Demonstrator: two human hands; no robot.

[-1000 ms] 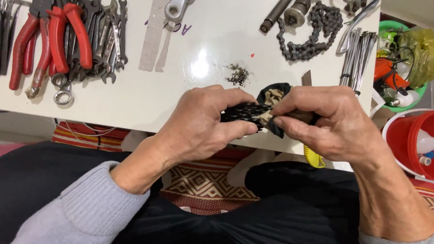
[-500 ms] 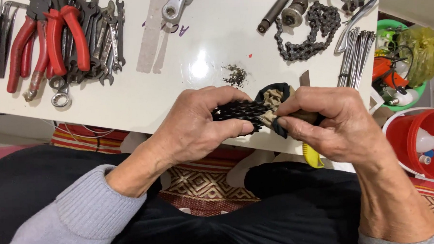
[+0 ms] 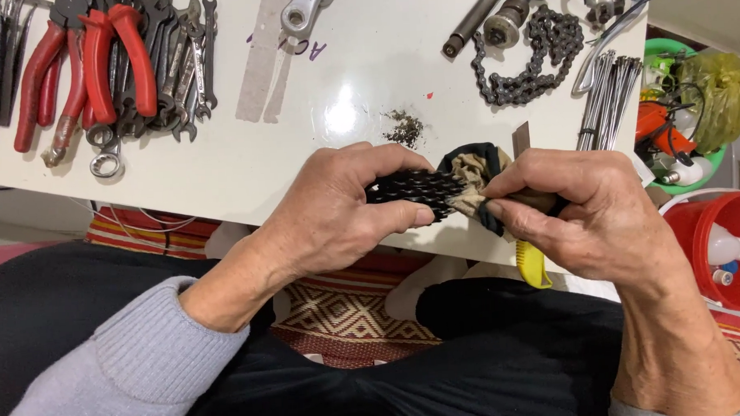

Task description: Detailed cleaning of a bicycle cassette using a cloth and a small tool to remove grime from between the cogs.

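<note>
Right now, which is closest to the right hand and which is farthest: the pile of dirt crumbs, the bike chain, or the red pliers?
From the right hand, in the head view:
1. Pile of dirt crumbs: on the white table, just up and to the left of the hand.
2. Bike chain: higher up, near the table's far edge.
3. Red pliers: far off at the table's left end.

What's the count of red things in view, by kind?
Red-handled pliers: 2 that can be told apart
Red bucket: 1
Total: 3
The left hand holds a black toothed part; the right hand presses a tan and black rag to it. Neither is red.
</note>
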